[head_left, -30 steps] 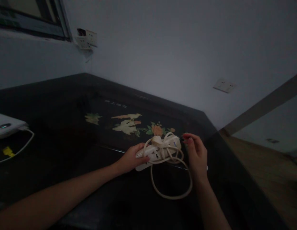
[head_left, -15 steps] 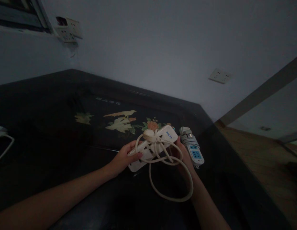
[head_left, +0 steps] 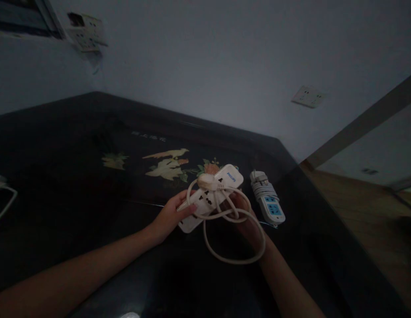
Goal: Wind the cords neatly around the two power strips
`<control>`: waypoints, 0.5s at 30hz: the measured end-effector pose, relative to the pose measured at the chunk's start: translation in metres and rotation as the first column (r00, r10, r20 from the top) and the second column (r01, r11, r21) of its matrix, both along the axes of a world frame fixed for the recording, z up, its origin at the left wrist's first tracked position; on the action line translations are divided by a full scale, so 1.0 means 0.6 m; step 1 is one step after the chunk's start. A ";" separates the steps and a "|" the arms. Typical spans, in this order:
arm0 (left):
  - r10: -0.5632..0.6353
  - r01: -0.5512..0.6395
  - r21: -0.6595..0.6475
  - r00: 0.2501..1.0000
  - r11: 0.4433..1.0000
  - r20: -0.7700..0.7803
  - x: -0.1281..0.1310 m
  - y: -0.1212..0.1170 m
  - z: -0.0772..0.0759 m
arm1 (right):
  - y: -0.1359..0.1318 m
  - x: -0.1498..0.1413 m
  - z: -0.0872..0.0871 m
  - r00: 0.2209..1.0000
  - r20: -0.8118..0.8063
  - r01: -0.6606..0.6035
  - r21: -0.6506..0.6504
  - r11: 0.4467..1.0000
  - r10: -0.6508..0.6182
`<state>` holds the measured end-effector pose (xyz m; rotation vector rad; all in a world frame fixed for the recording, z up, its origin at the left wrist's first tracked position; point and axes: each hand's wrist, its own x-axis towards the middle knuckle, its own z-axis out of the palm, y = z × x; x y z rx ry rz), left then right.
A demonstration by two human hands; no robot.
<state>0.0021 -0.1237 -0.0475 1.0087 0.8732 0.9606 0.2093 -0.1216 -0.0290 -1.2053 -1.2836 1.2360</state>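
A white power strip [head_left: 208,198] with Philips lettering is raised at a tilt over the dark table. Its cream cord [head_left: 236,262] loops loosely around it and hangs in a large ring, with the plug [head_left: 207,181] resting over the sockets. My left hand [head_left: 177,214] is closed around the near end, thumb on top. Behind the cord loops, my right hand [head_left: 247,223] holds the strip's right edge from below; its fingers are partly hidden. To the right lies a second power strip [head_left: 273,210] with blue sockets and a grey cord wound around it.
The glossy black table [head_left: 152,274] carries a bird-and-flower picture [head_left: 167,168]. A white cable [head_left: 8,205] lies at the left edge. Wall sockets [head_left: 307,96] are on the right, more sockets [head_left: 84,37] at the left corner. Wooden floor [head_left: 351,198] shows beyond the table's right edge.
My right hand has moved left from beside the strip to its right edge, behind the cord. The second strip, earlier mostly hidden by that hand, now shows fully. The view has shifted.
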 end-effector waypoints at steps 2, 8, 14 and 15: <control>0.040 -0.040 -0.011 0.999 0.999 -0.005 -0.002 0.002 0.001 | -0.003 -0.001 0.009 0.996 -0.064 -0.057 -0.026 0.998 0.055; 0.085 -0.085 0.015 0.996 0.996 -0.017 -0.007 0.007 0.002 | 0.005 0.002 0.011 0.977 -0.179 -0.129 -0.090 0.988 0.111; 0.035 -0.031 0.064 0.997 0.997 -0.066 -0.009 0.012 -0.003 | 0.006 0.014 -0.004 0.982 -0.181 -0.070 -0.106 0.992 0.050; 0.011 -0.006 0.066 0.997 0.998 -0.076 -0.008 0.013 -0.004 | 0.005 0.014 -0.004 0.983 -0.174 -0.073 -0.106 0.992 0.054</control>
